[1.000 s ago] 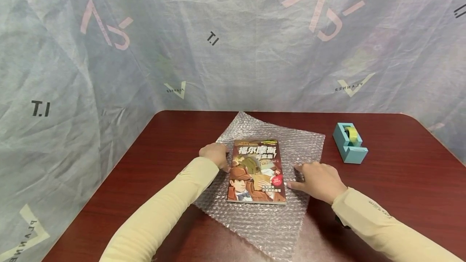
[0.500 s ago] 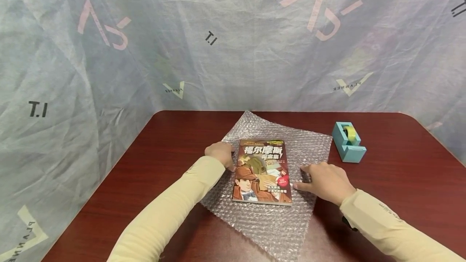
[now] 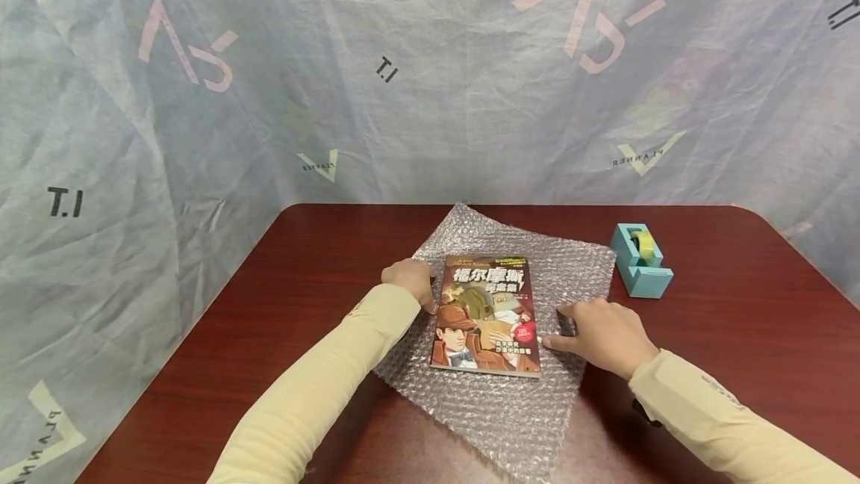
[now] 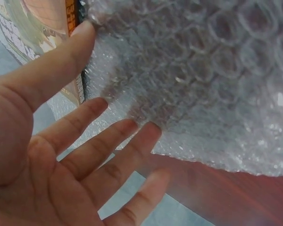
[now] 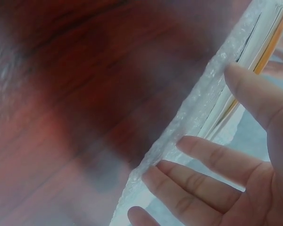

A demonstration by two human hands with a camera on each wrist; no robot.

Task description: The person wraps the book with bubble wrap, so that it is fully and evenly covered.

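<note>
1. Two hands flank a book (image 3: 487,314) that lies cover up on a sheet of bubble wrap (image 3: 558,275), spread out on a dark red table (image 3: 739,334).
2. At the left, the left hand (image 3: 411,281) rests at the book's left edge. In the left wrist view its fingers (image 4: 96,143) are straight and spread, the tips on the bubble wrap, with the thumb against the book's edge; it grips nothing.
3. The book sits near the middle of the sheet, its spine to the left and its illustrated cover facing up.
4. On the book's other side, the right hand (image 3: 605,334) lies on the bubble wrap, thumb tip touching the book's right edge. The right wrist view shows its fingers (image 5: 212,155) extended and apart, closed round nothing.
5. Farthest right, a pale blue tape dispenser (image 3: 640,260) stands on the table just beyond the sheet's right corner, apart from both hands.
</note>
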